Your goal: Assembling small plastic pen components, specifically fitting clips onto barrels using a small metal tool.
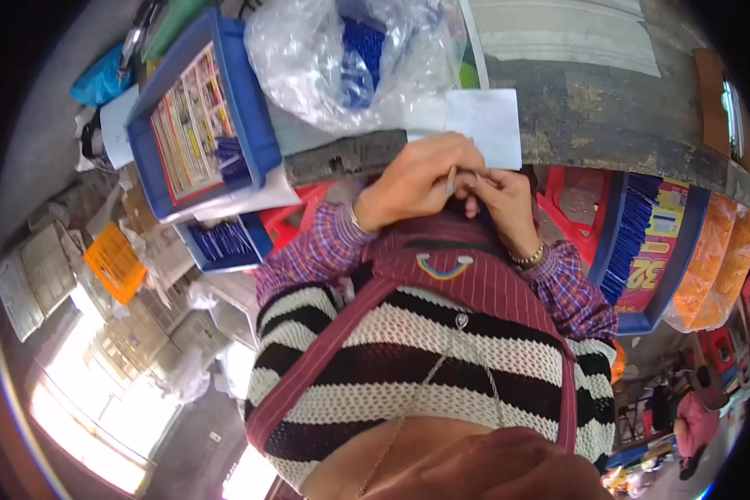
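Close together at the table's near edge, my left hand and my right hand both have their fingers pinched. A small, thin, pale piece shows at my left fingertips; its kind is too small to tell. What my right fingers hold, if anything, is hidden. Just beyond the hands lies a white sheet of paper on the table. Behind it sits a clear plastic bag, crumpled open, with dark blue pieces inside. A maroon striped apron covers my lap below the hands.
To the left stands a blue crate with printed cards and blue pieces; a smaller blue tray sits below it. Another blue crate on the right holds dark blue strips beside orange bags. Red stool parts show under the table.
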`<state>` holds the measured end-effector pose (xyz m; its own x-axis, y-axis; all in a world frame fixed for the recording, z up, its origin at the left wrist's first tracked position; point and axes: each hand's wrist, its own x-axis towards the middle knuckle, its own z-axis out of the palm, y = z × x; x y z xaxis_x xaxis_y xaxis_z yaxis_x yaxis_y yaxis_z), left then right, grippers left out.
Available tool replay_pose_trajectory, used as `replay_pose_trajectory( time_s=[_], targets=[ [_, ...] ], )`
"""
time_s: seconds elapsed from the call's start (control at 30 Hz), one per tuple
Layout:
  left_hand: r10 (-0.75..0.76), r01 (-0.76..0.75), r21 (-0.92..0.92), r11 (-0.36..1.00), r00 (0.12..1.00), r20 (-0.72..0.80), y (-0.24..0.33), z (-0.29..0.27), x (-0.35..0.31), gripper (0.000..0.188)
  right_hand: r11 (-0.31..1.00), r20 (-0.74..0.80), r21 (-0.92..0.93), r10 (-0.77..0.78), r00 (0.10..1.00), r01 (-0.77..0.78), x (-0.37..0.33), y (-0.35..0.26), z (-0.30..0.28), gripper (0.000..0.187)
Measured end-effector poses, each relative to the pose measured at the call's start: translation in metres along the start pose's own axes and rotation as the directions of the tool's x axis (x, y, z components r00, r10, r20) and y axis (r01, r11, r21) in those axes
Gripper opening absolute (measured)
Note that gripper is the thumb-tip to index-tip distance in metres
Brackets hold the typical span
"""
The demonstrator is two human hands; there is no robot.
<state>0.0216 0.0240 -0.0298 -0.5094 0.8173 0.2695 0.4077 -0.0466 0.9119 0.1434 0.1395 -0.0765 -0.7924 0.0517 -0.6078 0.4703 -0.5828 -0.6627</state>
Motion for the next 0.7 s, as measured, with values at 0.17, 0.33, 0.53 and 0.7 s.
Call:
replay_pose_trajectory(
  time_s=[0.17, 0.33, 0.53, 0.7],
  targets=[
    [-0.045, 0.035, -0.173, 0.984, 0.997, -0.055, -0.012, -0.01, -0.004, 0.013, 0.999, -0.003, 0.037, -0.004, 1.0, 0.004, 0.008, -0.006, 0.003, 0.02],
    [-0.188, 0.116, -0.417, 0.901, 0.973, -0.135, -0.008, -0.018, -0.011, 0.015, 0.999, -0.062, 0.028, 0.044, 0.997, -0.042, 0.001, -0.012, 0.001, 0.019],
    [-0.112, 0.017, -0.468, 0.884, 0.978, -0.176, -0.039, -0.046, -0.034, 0.019, 0.998, -0.11, -0.053, -0.027, 0.994, 0.021, -0.017, -0.036, -0.048, 0.019],
    [-0.165, 0.126, -0.484, 0.866, 0.986, -0.037, -0.049, -0.052, -0.034, 0.025, 0.978, -0.888, -0.159, -0.202, 0.414, 0.136, -0.079, 0.016, -0.188, 0.027]
  ],
)
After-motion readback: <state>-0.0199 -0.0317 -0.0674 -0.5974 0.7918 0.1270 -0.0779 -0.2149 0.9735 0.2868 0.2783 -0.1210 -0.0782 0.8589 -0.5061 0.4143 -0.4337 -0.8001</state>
